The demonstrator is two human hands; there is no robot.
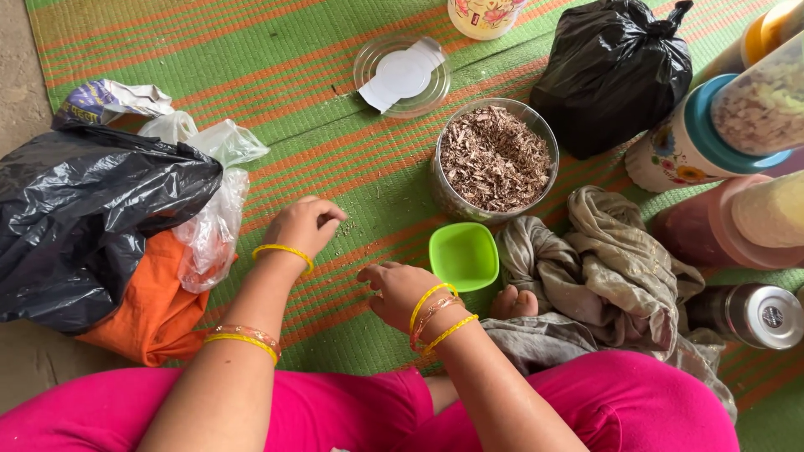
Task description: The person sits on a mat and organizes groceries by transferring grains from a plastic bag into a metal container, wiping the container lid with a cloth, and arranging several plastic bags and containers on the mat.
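My left hand [303,224] rests on the green and orange striped mat [276,75], fingertips pinched together over small brown crumbs scattered there. My right hand [395,289] hovers low over the mat close by, fingers curled, palm partly up; whether it holds crumbs is hidden. Both wrists carry yellow bangles. A clear round jar [494,159] full of dried brown bits stands just beyond my hands. A small bright green square cup [464,254] sits right of my right hand.
A clear jar lid [402,75] lies farther back. Black plastic bags sit at left [92,218] and back right [611,71]. An orange cloth [151,310], a crumpled beige cloth [603,268] and several jars and bottles [712,142] crowd the right side.
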